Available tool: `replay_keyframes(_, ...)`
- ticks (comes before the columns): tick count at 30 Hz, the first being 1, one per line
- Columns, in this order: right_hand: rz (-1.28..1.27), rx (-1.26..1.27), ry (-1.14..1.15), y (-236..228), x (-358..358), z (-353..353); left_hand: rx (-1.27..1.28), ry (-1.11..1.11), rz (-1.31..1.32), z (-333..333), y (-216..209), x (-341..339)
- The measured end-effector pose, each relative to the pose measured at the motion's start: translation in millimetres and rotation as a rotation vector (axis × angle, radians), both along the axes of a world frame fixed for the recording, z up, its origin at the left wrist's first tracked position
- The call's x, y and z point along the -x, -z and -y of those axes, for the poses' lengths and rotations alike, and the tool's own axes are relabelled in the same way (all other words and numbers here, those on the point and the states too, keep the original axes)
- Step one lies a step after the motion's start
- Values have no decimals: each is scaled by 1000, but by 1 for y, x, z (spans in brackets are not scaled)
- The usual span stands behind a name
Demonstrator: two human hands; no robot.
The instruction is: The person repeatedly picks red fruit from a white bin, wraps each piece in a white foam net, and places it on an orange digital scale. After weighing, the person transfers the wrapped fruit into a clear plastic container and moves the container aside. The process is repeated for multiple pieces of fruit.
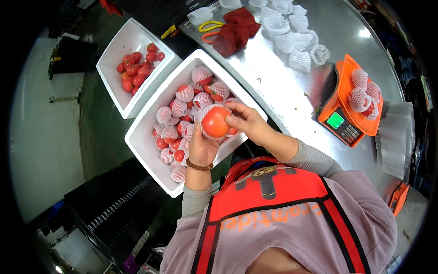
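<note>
A red tomato (216, 121), partly wrapped in a white foam net sleeve, is held up between my two hands over a white foam box. My left hand (201, 147) grips it from the left and below, a brown bead bracelet on that wrist. From the right, the thumb and fingers of my right hand (248, 121) close on its side. Beneath them the white foam box (133, 135) holds many tomatoes (184, 93) in net sleeves. My hands hide part of what lies in it.
Left of it, another white foam box (108, 75) holds bare tomatoes (137, 68). On the metal table (255, 77) lie loose net sleeves (299, 41), a dark red cloth (235, 32) and an orange scale (346, 116) bearing several sleeved tomatoes. Clear plastic bags (396, 137) hang at the table's right edge.
</note>
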State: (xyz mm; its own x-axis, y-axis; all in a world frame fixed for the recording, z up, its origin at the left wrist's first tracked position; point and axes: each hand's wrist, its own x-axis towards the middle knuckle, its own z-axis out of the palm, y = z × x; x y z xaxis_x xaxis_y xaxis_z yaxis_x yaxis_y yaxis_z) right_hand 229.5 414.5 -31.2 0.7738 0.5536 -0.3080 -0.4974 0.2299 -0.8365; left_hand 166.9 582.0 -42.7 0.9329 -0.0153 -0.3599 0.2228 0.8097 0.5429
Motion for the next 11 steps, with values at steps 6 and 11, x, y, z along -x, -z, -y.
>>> replay_keyframes(6,383,276,281,-8,4,28,-651,123,205,42,-27,-17)
replay_keyframes(11,567,597,269,-5,-10,52,-91,131,132,63,-4,-11)
